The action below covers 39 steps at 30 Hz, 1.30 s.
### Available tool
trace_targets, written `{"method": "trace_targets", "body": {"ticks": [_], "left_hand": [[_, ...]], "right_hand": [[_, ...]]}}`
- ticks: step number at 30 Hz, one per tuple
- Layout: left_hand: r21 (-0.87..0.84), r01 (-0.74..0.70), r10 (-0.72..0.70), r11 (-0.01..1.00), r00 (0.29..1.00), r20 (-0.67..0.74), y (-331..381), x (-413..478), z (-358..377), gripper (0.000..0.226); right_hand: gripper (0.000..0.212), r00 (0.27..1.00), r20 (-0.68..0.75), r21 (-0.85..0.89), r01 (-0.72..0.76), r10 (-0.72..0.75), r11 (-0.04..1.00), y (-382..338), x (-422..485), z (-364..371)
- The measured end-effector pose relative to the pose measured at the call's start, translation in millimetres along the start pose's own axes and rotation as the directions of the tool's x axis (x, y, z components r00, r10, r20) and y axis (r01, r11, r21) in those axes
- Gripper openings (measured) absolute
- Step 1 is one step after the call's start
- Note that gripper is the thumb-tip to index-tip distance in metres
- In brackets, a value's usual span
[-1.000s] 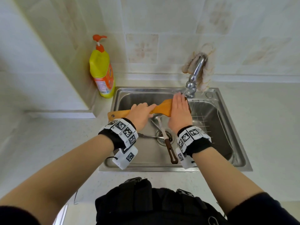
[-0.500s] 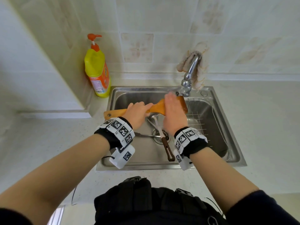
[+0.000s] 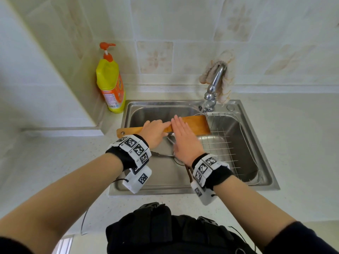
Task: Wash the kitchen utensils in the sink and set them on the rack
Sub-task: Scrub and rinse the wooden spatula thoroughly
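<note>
A wooden spatula (image 3: 197, 124) lies across the steel sink (image 3: 157, 109), its broad blade under the water stream from the tap (image 3: 212, 88). My left hand (image 3: 154, 132) grips its handle. My right hand (image 3: 185, 138) lies flat, fingers straight, on the blade near the handle. Under my hands a metal spoon (image 3: 170, 139) and another utensil with a brown handle (image 3: 189, 172) lie on the sink floor, mostly hidden. A wire rack (image 3: 227, 149) sits in the sink's right half.
A yellow and orange dish soap bottle (image 3: 111, 83) stands on the counter at the sink's back left corner. A cloth (image 3: 222, 77) hangs behind the tap. Pale counter (image 3: 293, 143) surrounds the sink; tiled wall rises behind.
My right hand has slid left along the blade toward the handle, and more of the blade now shows under the water. My left hand keeps its grip on the handle.
</note>
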<state>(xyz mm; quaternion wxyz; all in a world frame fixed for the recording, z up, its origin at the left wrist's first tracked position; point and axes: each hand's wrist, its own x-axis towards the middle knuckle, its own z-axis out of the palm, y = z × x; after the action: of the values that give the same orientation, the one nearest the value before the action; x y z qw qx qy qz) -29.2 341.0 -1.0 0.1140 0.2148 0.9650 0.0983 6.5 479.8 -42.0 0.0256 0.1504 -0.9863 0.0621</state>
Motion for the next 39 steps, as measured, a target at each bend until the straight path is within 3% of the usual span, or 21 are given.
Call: {"method": "trace_targets", "body": {"ticks": [3,4,8,10,13,14,17,18,22,26,28,32,34,37,39], "left_hand": [[-0.031,0.026,-0.027,0.999,0.999,-0.020,-5,4,-5,0.037],[-0.024,0.031,-0.031,0.999,0.999,-0.012,-6,4,-6,0.037],[0.001,0.016,-0.016,1.000,1.000,0.022,-3,0,-2,0.036],[-0.040,0.013,-0.013,0.999,1.000,0.004,-2,3,-5,0.035],[-0.069,0.009,-0.008,0.998,1.000,0.013,-1,7,-8,0.033],[-0.060,0.005,-0.003,0.998,1.000,0.024,0,6,-7,0.033],[-0.019,-0.010,0.011,1.000,1.000,0.027,3,3,-4,0.035],[-0.033,-0.011,0.012,0.999,1.000,0.017,4,4,-5,0.035],[-0.094,-0.011,0.012,0.995,1.000,0.015,2,6,-4,0.031],[-0.086,-0.021,0.024,0.996,0.999,0.038,5,6,6,0.030],[-0.114,-0.010,0.011,0.993,1.000,0.007,8,8,3,0.032],[-0.158,0.034,-0.036,0.987,0.999,-0.013,5,9,-1,0.031],[-0.157,0.051,-0.053,0.986,0.999,-0.012,3,8,1,0.029],[-0.175,0.074,-0.081,0.982,0.996,-0.035,3,9,-1,0.029],[-0.197,0.101,-0.111,0.975,0.993,-0.036,2,10,-4,0.029]], "right_hand": [[0.083,0.951,-0.016,0.004,-0.310,0.310,0.951,35,8,-12],[0.084,0.937,0.005,-0.015,-0.350,0.350,0.937,36,3,-14],[0.085,0.999,0.039,-0.022,-0.012,0.013,1.000,-3,-6,0],[0.082,0.998,0.000,-0.012,-0.058,0.058,0.998,11,8,-7],[0.078,0.949,-0.015,0.017,-0.314,0.314,0.949,32,5,-17],[0.079,0.959,-0.018,0.006,-0.283,0.284,0.959,24,1,-13],[0.081,0.999,0.032,-0.010,-0.011,0.011,1.000,-2,-1,-6],[0.080,1.000,0.018,0.001,-0.009,0.009,1.000,3,5,-8],[0.082,0.946,0.005,0.027,-0.324,0.324,0.946,35,-3,-14],[0.081,0.997,0.052,-0.043,-0.046,0.048,0.998,6,-8,-2],[0.074,0.998,0.007,-0.040,-0.066,0.066,0.997,20,5,-11],[0.070,0.960,-0.021,-0.003,-0.278,0.278,0.960,48,-4,-15],[0.067,0.974,-0.007,-0.037,-0.228,0.228,0.973,32,-10,-8],[0.067,0.999,-0.036,-0.099,-0.042,0.038,0.994,13,-8,3],[0.069,0.998,-0.052,-0.110,-0.033,0.027,0.993,20,-1,-1]]}}
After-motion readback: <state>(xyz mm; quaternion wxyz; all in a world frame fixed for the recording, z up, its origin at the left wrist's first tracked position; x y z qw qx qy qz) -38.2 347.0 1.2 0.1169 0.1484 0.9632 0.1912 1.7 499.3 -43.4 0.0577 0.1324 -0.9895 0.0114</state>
